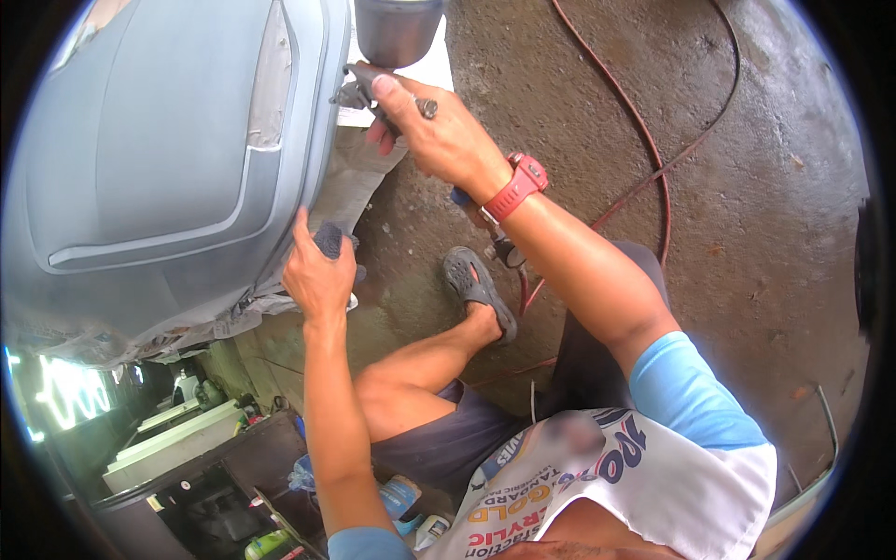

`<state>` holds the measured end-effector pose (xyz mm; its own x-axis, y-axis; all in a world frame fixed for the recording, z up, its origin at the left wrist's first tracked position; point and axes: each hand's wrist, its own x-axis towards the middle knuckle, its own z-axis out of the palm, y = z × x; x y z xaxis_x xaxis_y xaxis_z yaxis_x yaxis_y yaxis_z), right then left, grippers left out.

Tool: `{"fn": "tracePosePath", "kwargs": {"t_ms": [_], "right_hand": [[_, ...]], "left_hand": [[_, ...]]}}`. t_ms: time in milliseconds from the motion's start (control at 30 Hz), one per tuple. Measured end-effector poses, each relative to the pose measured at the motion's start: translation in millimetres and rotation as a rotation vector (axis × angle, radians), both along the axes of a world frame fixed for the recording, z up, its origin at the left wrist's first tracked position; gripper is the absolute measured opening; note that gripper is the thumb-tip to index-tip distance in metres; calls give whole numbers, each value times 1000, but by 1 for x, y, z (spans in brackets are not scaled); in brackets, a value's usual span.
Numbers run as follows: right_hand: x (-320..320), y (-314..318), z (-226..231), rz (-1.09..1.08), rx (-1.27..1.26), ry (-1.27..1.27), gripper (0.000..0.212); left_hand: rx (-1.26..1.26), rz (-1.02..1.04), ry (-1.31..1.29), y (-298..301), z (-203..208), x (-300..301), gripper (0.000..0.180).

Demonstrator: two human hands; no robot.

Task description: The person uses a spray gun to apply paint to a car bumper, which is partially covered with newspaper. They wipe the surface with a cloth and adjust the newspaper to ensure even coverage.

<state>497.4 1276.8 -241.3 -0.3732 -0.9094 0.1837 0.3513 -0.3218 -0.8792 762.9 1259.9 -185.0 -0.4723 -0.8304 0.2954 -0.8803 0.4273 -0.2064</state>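
Note:
My right hand (439,131) is wrapped round a spray gun (357,95) with a dark cup (399,35) above it. The gun is close to the edge of a grey-coated vehicle panel (168,131). Lower down, my left hand (319,275) has a dark grey sponge-like pad (328,240) between thumb and fingers. Its index finger stretches up to the panel's curved edge and seems to touch it. Below my right wrist, partly hidden, hangs a round gauge (509,252) with a red hose by it.
A red air hose (644,121) loops across the rough, wet-looking floor on the right. Crumpled masking sheet (359,182) lies along the panel's edge. My shoe (474,285) is on the floor nearby. At lower left stand a dark cabinet (215,495) and several bottles and containers.

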Motion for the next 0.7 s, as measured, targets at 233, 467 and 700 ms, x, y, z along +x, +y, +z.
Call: {"fn": "tracePosePath", "kwargs": {"t_ms": [233, 467, 700], "right_hand": [[-28, -12, 1, 18, 95, -1, 75], [-15, -20, -8, -27, 35, -28, 76], [-25, -10, -1, -141, -20, 23, 72]], "left_hand": [[231, 130, -163, -11, -5, -84, 113], [255, 107, -111, -36, -15, -136, 113], [192, -75, -24, -83, -27, -169, 115]]}}
